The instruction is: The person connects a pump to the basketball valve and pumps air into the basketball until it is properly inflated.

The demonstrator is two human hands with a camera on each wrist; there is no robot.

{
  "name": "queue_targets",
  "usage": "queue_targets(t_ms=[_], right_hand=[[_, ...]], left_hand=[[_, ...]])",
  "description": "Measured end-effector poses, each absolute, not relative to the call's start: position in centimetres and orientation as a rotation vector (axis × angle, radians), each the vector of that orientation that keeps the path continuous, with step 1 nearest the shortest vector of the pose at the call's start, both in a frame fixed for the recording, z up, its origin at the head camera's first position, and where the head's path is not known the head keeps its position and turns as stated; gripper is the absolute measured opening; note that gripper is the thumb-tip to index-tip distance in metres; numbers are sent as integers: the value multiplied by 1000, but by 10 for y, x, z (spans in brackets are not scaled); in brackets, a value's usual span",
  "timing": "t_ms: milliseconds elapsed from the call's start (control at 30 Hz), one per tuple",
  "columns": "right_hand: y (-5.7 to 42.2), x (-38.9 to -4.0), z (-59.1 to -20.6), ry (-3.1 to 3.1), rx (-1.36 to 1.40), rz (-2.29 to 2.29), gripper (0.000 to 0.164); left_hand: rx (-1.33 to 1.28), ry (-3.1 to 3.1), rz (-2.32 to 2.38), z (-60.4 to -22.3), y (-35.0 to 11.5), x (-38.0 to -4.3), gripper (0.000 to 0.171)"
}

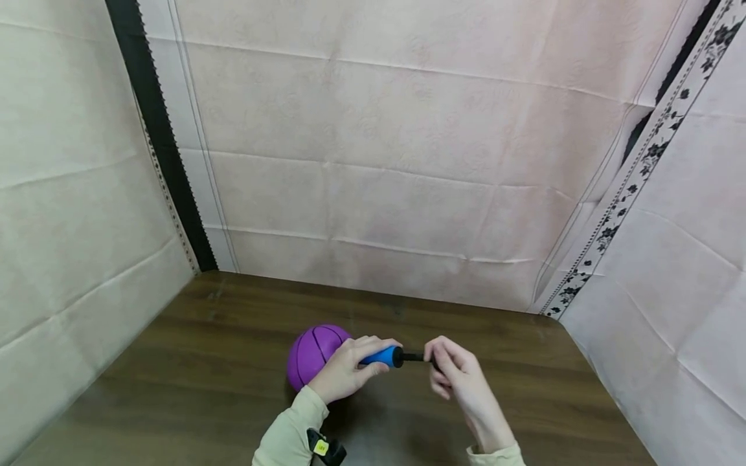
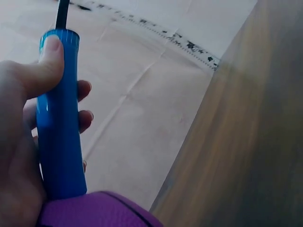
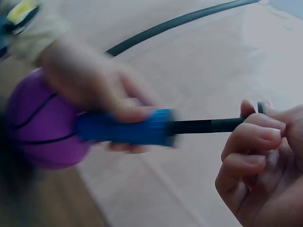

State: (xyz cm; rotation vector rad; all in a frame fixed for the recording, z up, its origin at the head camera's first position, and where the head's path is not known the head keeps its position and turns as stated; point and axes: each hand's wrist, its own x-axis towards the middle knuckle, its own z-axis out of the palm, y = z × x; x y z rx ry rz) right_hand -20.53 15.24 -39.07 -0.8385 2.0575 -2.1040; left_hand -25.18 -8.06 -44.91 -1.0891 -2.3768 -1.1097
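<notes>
My left hand [image 1: 348,367] grips the blue barrel of a small hand pump [image 2: 60,123], thumb along its side near the capped end. The pump's far end meets a purple ball [image 1: 315,356] with black seam lines; whatever joins the two is hidden. From the barrel a black rod [image 3: 203,126] sticks out to the right. My right hand [image 1: 460,382] pinches the handle at the rod's outer end, its fingers curled. In the right wrist view the left hand and the ball look blurred.
A brown wood-grain table [image 1: 204,362] lies under the hands and ball. Pale creased cloth [image 1: 373,162] hangs behind it and along both sides, with a floral border strip [image 1: 618,213] at the right corner. A dark wrist strap [image 1: 326,448] sits on the left sleeve.
</notes>
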Motion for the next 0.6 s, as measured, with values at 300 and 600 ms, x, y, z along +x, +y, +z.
queue_targets(t_ms=[300, 600], right_hand=[[138, -208, -396, 2148, -840, -1948, 34], [159, -194, -378, 2105, -910, -2176, 25]], left_hand=[[-1163, -2272, -1018, -439, -87, -247, 38], [-996, -2258, -916, -431, -107, -246, 41]])
